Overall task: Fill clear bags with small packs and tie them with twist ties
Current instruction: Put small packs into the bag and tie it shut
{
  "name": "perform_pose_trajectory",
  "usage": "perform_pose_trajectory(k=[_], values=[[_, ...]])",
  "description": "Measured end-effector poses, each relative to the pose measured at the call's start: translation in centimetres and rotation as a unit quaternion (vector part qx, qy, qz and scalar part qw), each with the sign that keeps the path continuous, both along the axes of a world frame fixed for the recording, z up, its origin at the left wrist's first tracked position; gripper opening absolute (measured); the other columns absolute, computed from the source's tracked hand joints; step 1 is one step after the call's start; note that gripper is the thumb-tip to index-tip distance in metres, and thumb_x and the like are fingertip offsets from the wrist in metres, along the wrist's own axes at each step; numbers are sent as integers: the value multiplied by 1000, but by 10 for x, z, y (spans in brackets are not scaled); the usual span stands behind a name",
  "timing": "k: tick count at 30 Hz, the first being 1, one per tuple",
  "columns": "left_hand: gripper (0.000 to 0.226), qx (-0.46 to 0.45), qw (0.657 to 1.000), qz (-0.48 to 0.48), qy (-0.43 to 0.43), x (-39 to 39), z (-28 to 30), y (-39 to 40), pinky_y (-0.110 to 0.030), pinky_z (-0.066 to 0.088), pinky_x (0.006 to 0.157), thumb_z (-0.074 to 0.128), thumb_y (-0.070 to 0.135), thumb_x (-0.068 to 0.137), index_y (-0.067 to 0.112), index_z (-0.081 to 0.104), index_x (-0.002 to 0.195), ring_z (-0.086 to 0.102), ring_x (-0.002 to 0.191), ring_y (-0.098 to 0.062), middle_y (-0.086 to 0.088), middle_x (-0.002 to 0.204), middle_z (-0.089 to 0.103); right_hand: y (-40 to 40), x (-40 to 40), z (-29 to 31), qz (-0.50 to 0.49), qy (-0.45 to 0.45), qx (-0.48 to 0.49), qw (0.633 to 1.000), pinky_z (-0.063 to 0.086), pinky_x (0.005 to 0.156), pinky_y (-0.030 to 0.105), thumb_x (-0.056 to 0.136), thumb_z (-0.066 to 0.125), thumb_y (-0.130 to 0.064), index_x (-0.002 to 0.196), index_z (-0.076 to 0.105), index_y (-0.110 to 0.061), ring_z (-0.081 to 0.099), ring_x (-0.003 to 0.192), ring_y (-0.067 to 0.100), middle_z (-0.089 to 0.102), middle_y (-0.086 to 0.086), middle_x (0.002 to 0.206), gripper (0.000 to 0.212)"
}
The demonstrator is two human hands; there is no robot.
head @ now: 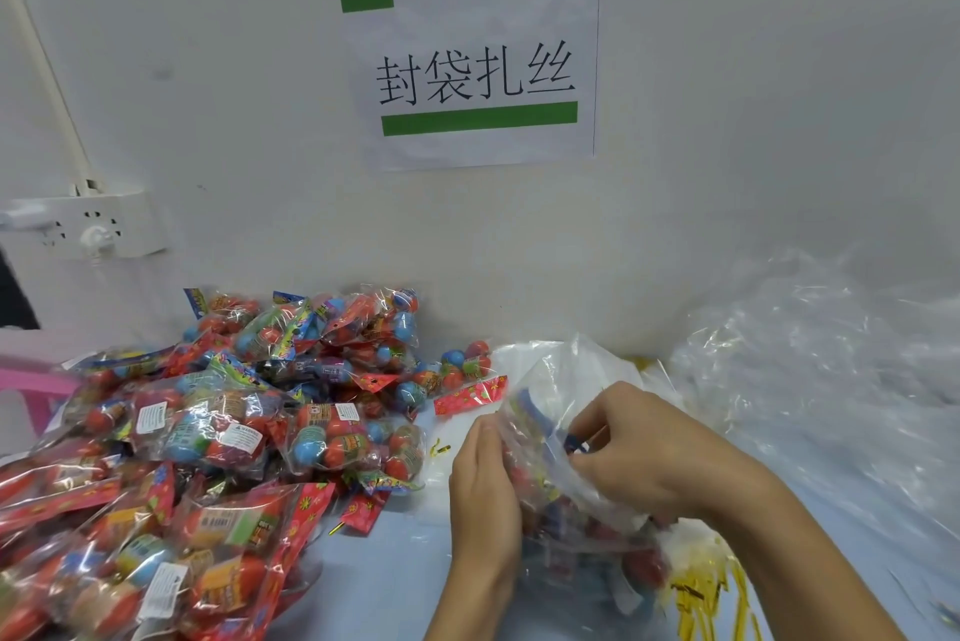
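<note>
A clear bag [550, 380] holding colourful small packs stands on the table between my hands. My left hand [485, 489] grips its left side, fingers curled round the plastic. From the right, my right hand [639, 448] pinches the plastic near the bag's upper part, beside a blue pack edge [574, 443]. A big heap of small packs [208, 422] with red, blue and orange balls lies to the left. Gold twist ties [701, 588] lie in a bunch under my right forearm, and a single one [439, 448] sits left of my left hand.
A stack of flat clear bags [644, 375] lies behind the held bag, and a large crumpled clear plastic sheet [831, 380] fills the right. A wall with a paper sign [478, 63] stands close behind. A power strip [88, 224] hangs on the wall at left; a pink plastic item [36, 391] sits at the left edge.
</note>
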State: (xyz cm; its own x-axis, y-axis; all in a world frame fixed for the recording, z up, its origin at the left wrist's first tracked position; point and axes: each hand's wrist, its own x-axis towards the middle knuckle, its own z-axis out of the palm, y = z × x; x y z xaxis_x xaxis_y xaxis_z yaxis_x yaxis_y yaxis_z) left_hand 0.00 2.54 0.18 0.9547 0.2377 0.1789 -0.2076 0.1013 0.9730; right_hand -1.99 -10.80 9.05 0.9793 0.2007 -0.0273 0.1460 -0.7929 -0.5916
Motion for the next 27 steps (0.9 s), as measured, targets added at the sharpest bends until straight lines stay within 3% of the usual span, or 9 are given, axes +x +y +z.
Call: perform_pose_trajectory(k=[2,6,9,12,14,17,20,23,27], values=[[38,-2,1000,-8,-12,-2,1,0,-21,51,69,38,21,106,16,67,81,63,75,-7,5,77,69,5,-1,-3,5,8,-28,1000,43,50,21,84,63,-22,73,72,-17,48,53,12,59,-4,62,15],[31,29,998,-47,-42,-7,3,0,-23,55,72,43,22,105,18,70,90,67,80,-10,3,87,73,9,-3,-3,22,11,-64,998,31,43,15,84,61,-14,57,45,-19,40,51,12,46,-4,54,32],[29,56,995,-50,-58,-7,5,1,-20,46,61,47,20,104,10,63,83,54,68,-9,2,72,62,0,-5,7,11,15,-72,997,34,45,15,89,56,-14,53,50,-18,41,49,13,47,-6,51,37],[29,40,997,-40,-44,-7,6,1,-22,46,62,44,17,105,4,63,88,56,69,-10,-5,73,61,-12,-5,14,-35,-32,-80,996,34,50,34,87,50,-5,54,42,-14,34,52,22,43,6,57,34],[30,33,998,-27,-41,-7,7,1,-15,47,63,42,13,105,4,65,90,58,69,-3,-4,77,65,-14,-5,15,-60,-54,-109,991,30,50,34,83,54,-3,54,37,-12,30,51,23,37,6,56,35],[32,30,998,-15,-45,-8,9,0,-7,46,61,41,10,105,11,66,85,58,66,7,12,72,67,-7,-6,8,-66,-28,-147,986,42,53,29,86,65,-16,63,49,-13,46,56,22,46,5,67,27],[34,22,999,-24,-38,-9,10,-1,-6,46,61,42,10,105,18,67,82,60,67,9,17,71,67,1,-5,0,-64,-16,-185,980,30,49,24,87,60,-15,62,38,-18,34,53,16,36,2,65,34],[33,30,999,-23,-39,-8,9,0,-5,46,61,42,11,105,15,66,83,58,66,9,16,71,67,2,-3,-4,-75,-19,-191,979,29,48,23,86,62,-13,63,40,-19,38,54,14,42,0,67,33],[33,37,998,-22,-36,-7,8,0,-7,47,62,41,13,105,12,67,86,60,68,7,14,74,68,0,-1,-2,-99,-15,-152,983,48,55,28,85,59,-11,74,55,-16,54,65,18,56,2,79,13]])
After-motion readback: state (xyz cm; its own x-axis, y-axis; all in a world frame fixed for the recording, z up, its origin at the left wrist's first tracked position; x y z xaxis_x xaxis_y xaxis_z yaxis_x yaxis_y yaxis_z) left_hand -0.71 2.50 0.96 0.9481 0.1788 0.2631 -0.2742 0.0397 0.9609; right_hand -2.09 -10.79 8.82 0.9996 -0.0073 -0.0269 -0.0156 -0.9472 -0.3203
